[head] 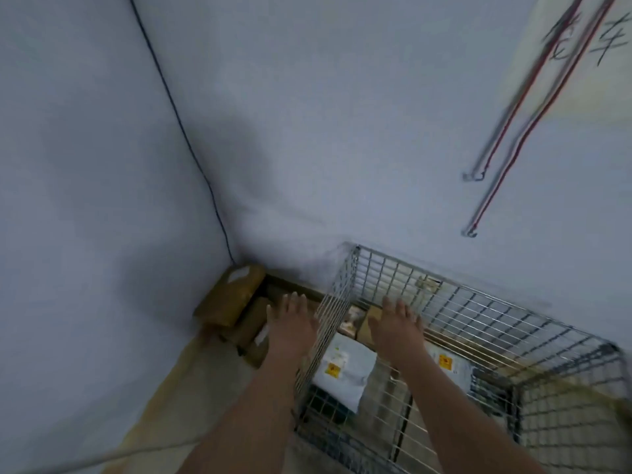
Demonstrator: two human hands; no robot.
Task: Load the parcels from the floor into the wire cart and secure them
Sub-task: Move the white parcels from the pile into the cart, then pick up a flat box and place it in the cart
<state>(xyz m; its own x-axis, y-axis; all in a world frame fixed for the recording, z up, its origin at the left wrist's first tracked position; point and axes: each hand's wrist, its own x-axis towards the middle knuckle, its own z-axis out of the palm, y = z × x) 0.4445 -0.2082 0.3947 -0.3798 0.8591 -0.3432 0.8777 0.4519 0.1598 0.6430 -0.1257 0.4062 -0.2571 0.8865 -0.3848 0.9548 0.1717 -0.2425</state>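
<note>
Holding white parcels [343, 372], wire cart [478, 302], brown boxes [229, 299] outside

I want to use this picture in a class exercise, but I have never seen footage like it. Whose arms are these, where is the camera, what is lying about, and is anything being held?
There is one picture, taken by a camera worn on a person's head, looking forward and down. The two bare arms are that person's own. The left hand reaches, fingers spread, over brown boxes stacked on the floor in the room's corner. The right hand is stretched out over the wire cart, which already holds white bags and a small box. Neither hand holds anything. Red cords with hooks hang on the wall. The picture is somewhat blurred.
</note>
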